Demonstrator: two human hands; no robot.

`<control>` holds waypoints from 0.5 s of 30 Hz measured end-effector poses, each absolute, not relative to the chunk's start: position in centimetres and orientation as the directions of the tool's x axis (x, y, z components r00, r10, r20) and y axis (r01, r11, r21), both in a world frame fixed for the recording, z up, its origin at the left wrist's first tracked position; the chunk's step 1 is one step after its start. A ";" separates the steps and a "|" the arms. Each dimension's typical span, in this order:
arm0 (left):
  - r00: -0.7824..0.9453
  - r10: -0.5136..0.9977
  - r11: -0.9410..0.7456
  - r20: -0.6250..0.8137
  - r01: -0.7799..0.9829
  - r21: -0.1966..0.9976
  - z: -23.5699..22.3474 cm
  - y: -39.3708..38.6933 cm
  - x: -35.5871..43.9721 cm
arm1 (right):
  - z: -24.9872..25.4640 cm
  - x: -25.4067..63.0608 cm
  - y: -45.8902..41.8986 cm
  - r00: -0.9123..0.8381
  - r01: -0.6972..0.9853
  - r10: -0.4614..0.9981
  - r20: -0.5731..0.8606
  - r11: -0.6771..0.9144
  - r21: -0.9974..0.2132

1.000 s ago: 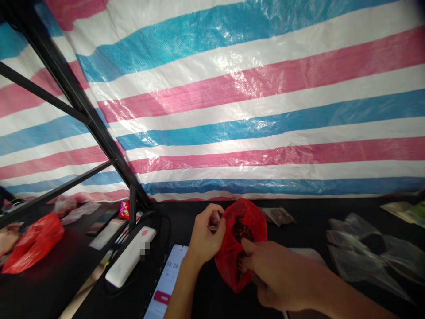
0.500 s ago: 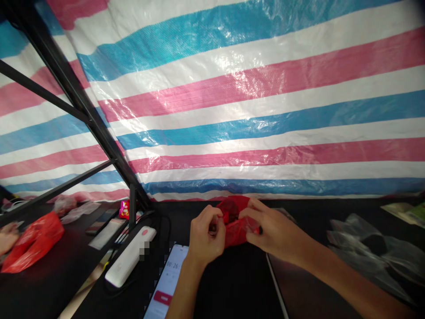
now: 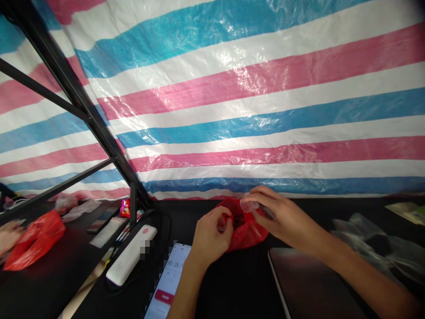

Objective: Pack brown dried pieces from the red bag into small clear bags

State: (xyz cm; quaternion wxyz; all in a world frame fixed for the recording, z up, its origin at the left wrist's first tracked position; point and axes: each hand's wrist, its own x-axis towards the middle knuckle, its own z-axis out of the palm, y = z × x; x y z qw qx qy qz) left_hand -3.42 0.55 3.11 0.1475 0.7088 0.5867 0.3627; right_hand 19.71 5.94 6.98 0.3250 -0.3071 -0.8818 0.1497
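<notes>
A red plastic bag [image 3: 247,236] lies on the black table, its mouth open, with dark brown lumps [image 3: 238,220] inside. My left hand [image 3: 210,235] rests at the bag's near edge, its fingers pinching a small clear container [image 3: 221,227] that they mostly hide. My right hand [image 3: 282,217] is raised above the far side of the bag. Its fingertips hold a small clear plastic cap or cup [image 3: 249,205] and a dark narrow item that I cannot make out. The bag's lower part stays hidden behind my left hand.
A dark tablet [image 3: 308,283] lies at lower right, and crumpled clear plastic bags [image 3: 368,241] lie beyond it. A phone showing a timer [image 3: 168,277] and a white power strip [image 3: 131,255] sit at left. A black metal strut [image 3: 99,133] crosses the striped tarp [image 3: 265,97].
My right hand has let go of the bag and risen up and to the right, holding the clear piece. The bag has settled lower, its mouth more open than half a second ago.
</notes>
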 end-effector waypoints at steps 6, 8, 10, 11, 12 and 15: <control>-0.091 0.979 -0.020 0.183 0.847 0.531 2.7 0.6 -3.3 | 4.5 18.2 5.9 -0.700 0.514 0.659 0.275 0.732 -0.448; -0.121 0.987 0.049 0.107 0.854 0.518 2.1 0.6 -3.3 | 3.4 18.2 6.1 -0.715 0.580 0.674 0.185 0.720 -0.380; -0.126 0.992 0.091 0.033 0.853 0.515 1.5 0.6 -3.3 | 2.8 18.3 6.3 -0.698 0.643 0.704 0.130 0.696 -0.320; -0.120 0.993 0.102 0.003 0.853 0.512 1.3 0.6 -3.4 | 2.6 18.3 6.3 -0.687 0.670 0.719 0.107 0.683 -0.291; -0.119 0.993 0.113 -0.020 0.853 0.509 1.0 0.5 -3.5 | 2.6 18.4 6.4 -0.676 0.694 0.732 0.086 0.671 -0.261; -0.137 0.989 0.148 -0.059 0.840 0.522 0.6 0.6 -3.8 | 2.5 18.5 6.5 -0.654 0.738 0.755 0.032 0.647 -0.190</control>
